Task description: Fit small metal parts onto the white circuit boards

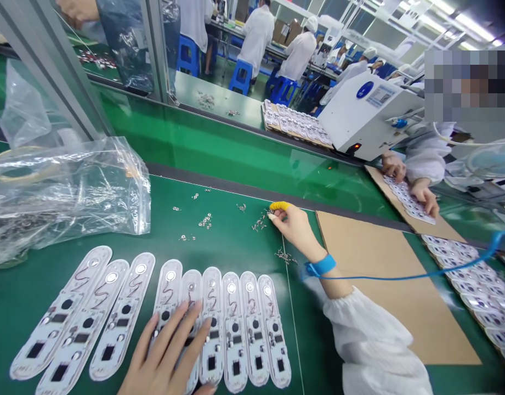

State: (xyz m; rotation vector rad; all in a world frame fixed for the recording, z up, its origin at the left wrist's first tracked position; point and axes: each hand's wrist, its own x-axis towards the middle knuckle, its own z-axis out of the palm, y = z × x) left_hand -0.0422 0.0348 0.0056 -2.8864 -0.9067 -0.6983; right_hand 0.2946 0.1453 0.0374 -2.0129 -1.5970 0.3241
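My left hand (165,351) lies with fingers spread over white oval-ended plastic housings (236,343) holding circuit boards, thin wires and round silver discs. It partly hides two or three of them. More housings (123,318) lie to its left. My right hand (291,225), with a yellow finger cot (279,206) and a blue wrist strap (321,265), reaches to the far side of the green table. Its thumb and index finger are pinched together beside a cluster of tiny metal parts (259,223); what is between the fingertips is too small to make out.
A clear plastic bag (71,197) of small parts lies at the left. Brown cardboard (384,280) is at the right, with the blue cord (400,277) crossing it. Another person's hands (425,195) touch a row of housings. Beyond a green barrier (236,148) stands a white machine (371,109).
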